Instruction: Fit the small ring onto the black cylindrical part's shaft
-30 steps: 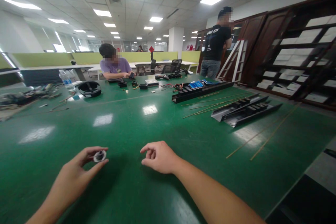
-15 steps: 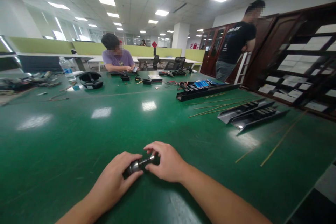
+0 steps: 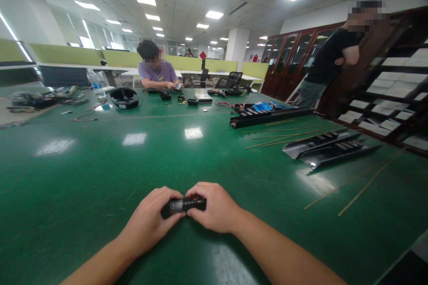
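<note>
Low in the middle of the view, a short black-and-silver cylinder (image 3: 177, 206) lies roughly level between my two hands, above the green table (image 3: 140, 167). My left hand (image 3: 155, 209) is closed on its left part, thumb below and fingers above. The right end, which is black, sits in the pinch of my right hand (image 3: 209, 205). Both sets of fingertips nearly meet at the cylinder's middle. Fingers hide its two ends, and its exact kind is too blurred to tell.
Black metal channels (image 3: 321, 153) and thin rods (image 3: 364, 187) lie to the right, a longer channel (image 3: 267, 117) behind them. A black headset (image 3: 124, 98), a bottle (image 3: 96, 85) and a heap of parts (image 3: 47, 98) stand left. A person (image 3: 157, 69) sits across; another (image 3: 329, 60) stands right.
My left hand has brought the cylinder rightward to my right hand, which was holding nothing and has closed on its other end. The view has turned left; the standing person appears further right.
</note>
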Tool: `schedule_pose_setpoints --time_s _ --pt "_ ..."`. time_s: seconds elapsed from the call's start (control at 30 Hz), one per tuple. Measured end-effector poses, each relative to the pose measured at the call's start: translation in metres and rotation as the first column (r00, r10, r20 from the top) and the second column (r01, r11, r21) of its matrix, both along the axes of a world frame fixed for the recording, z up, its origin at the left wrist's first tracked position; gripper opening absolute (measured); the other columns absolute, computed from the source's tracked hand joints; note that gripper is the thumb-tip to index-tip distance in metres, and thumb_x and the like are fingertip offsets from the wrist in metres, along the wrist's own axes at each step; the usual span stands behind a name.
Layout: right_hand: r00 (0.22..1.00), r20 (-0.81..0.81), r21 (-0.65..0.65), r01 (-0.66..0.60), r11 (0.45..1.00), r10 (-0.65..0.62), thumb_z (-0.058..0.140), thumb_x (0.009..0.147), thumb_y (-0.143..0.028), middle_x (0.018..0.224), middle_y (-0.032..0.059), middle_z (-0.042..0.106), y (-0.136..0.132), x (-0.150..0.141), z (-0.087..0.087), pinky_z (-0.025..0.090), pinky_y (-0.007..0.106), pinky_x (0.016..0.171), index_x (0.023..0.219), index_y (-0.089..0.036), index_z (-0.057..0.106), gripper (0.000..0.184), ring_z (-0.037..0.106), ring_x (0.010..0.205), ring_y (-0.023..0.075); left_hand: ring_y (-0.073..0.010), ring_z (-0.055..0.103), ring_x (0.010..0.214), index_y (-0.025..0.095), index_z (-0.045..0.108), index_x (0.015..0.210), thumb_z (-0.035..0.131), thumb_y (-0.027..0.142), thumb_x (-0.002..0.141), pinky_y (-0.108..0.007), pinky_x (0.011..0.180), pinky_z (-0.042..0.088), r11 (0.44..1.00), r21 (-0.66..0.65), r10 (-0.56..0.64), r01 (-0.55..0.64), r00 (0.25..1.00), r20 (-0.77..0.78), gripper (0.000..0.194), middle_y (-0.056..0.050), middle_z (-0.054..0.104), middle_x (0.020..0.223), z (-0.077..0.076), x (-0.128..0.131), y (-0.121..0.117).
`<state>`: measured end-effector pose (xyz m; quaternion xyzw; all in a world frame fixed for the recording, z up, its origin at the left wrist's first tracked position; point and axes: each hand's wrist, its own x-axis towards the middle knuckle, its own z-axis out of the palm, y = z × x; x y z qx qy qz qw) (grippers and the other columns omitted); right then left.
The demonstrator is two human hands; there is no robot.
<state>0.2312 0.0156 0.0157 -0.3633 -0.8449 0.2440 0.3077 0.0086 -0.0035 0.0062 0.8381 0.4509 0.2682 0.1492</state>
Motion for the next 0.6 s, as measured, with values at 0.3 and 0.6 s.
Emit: schedule_pose_setpoints --time_s 0.3,0.6 --pt "1.0 0.025 0.024 -0.015 1.0 0.014 0.066 0.078 -0.023 0.09 0.0023 0.069 0.0 -0.0007 -0.0031 0.046 0.026 0.076 0.099 -0.021 0.069 0.021 0.063 0.082 0.0166 -0.019 0.062 0.093 0.027 0.06 0.106 0.066 0.036 0.086 -0.032 0.082 0.049 1.0 -0.001 0.01 -0.01 1.0 0.016 0.023 0.0 0.066 0.099 0.001 0.0007 0.0014" --pt "1.0 0.025 0.032 -0.019 0.999 0.018 0.066 0.079 -0.024 0.087 0.0019 0.07 0.0003 -0.001 -0.0037 0.045 0.025 0.072 0.095 -0.02 0.071 0.017 0.063 0.079 0.0157 -0.0174 0.061 0.094 0.024 0.059 0.103 0.063 0.028 0.089 -0.03 0.083 0.05 0.999 -0.028 -0.032 0.035 0.994 0.1 0.015 -0.002 0.063 0.098 0.0025 0.0037 -0.0026"
